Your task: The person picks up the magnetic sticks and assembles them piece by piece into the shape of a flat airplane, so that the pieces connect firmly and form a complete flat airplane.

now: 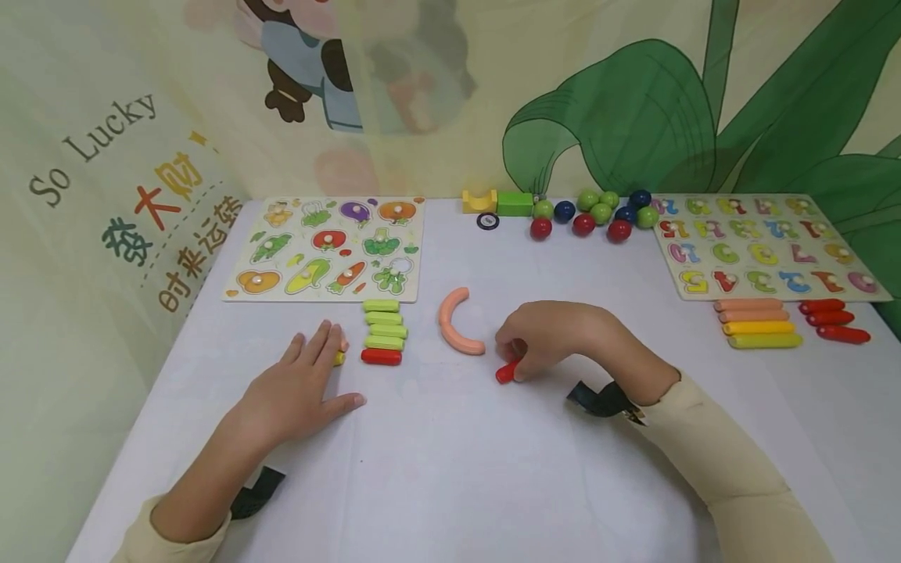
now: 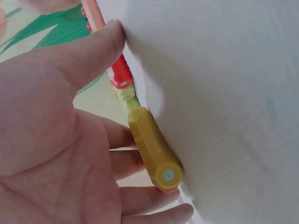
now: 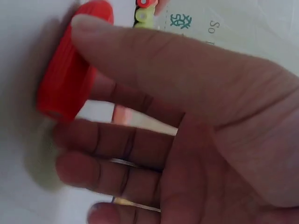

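Note:
My right hand (image 1: 552,336) pinches a short red grooved stick (image 3: 67,77) between thumb and fingers, low over the white tabletop. The left hand (image 1: 288,395) lies palm down with straight fingers and the thumb out to the side. Under its fingers a yellow grooved stick (image 2: 152,144) partly shows, along with a bit of a pink piece (image 1: 343,342). To the right of that hand, several light green sticks (image 1: 383,330) lie in a column, with a red stick (image 1: 382,356) at the near end. Between the hands rests a curved pink piece (image 1: 450,324).
A vegetable puzzle board (image 1: 324,250) lies at back left, a number puzzle board (image 1: 767,246) at back right. Red, green and blue balls (image 1: 583,224) sit between them beside yellow and green blocks (image 1: 515,204). Pink, yellow and red sticks (image 1: 756,327) lie at far right.

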A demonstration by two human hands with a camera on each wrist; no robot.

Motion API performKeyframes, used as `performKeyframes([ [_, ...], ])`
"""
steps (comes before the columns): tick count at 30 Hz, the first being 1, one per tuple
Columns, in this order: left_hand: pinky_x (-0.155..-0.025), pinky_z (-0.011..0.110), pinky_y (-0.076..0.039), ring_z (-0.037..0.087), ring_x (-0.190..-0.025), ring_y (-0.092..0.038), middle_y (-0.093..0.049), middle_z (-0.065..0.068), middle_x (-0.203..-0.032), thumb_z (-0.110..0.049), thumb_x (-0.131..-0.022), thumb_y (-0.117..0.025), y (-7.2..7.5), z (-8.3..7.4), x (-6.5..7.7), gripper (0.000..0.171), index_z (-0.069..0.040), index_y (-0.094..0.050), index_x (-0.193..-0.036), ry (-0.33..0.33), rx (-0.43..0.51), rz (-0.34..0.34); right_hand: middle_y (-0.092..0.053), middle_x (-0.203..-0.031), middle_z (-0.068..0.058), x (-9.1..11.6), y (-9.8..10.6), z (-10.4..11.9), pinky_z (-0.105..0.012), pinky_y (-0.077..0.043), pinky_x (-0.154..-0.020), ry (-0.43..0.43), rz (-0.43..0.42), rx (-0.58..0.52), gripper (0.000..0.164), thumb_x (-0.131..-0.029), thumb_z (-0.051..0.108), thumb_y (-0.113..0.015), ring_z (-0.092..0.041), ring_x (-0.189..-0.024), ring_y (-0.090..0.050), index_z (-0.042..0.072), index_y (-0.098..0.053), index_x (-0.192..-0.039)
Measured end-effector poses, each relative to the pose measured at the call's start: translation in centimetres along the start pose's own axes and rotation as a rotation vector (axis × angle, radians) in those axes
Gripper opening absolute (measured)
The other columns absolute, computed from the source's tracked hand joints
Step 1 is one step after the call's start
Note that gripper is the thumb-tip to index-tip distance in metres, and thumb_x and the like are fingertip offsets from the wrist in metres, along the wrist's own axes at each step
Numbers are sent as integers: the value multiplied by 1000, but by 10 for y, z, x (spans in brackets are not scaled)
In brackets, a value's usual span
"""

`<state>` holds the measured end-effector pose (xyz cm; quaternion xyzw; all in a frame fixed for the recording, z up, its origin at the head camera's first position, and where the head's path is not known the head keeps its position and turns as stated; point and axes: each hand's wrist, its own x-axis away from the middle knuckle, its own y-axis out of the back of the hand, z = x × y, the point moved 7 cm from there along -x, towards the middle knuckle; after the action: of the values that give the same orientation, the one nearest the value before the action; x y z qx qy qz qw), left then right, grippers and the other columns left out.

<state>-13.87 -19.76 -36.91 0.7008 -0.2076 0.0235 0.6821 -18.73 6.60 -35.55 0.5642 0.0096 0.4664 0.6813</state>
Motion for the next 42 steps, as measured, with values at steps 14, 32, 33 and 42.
performKeyframes([
  [14,-88,57,-35,50,-126,-17,-12,21,-147,-60,-73,-61,4,-1,4,102,-1,-16,-143,-17,10,-26,-56,-70,6,-14,11,0,-25,-43,-60,63,-155,20,11,-79,26,-68,-12,-67,-51,20,-62,-86],
  [32,-89,57,-35,51,-126,-16,-11,21,-147,-61,-74,-60,4,0,6,101,-1,-15,-143,-8,18,-26,-51,-86,6,-45,17,95,-18,-40,-62,344,-459,243,20,-85,21,-59,-7,-75,-45,15,-66,-103],
  [33,-89,57,-35,51,-126,-16,-11,21,-147,-61,-74,-59,4,0,6,101,-1,-15,-143,-9,18,-28,-49,-86,6,-50,14,103,-19,-40,-61,348,-446,253,21,-86,21,-59,-7,-74,-45,15,-66,-105],
  [42,-88,57,-35,51,-125,-16,-12,21,-147,-61,-74,-59,4,0,5,101,-1,-16,-143,-15,24,-35,-52,-91,2,-67,-4,137,-20,-43,-64,265,-417,390,27,-84,30,-63,-10,-75,-47,11,-63,-104],
])
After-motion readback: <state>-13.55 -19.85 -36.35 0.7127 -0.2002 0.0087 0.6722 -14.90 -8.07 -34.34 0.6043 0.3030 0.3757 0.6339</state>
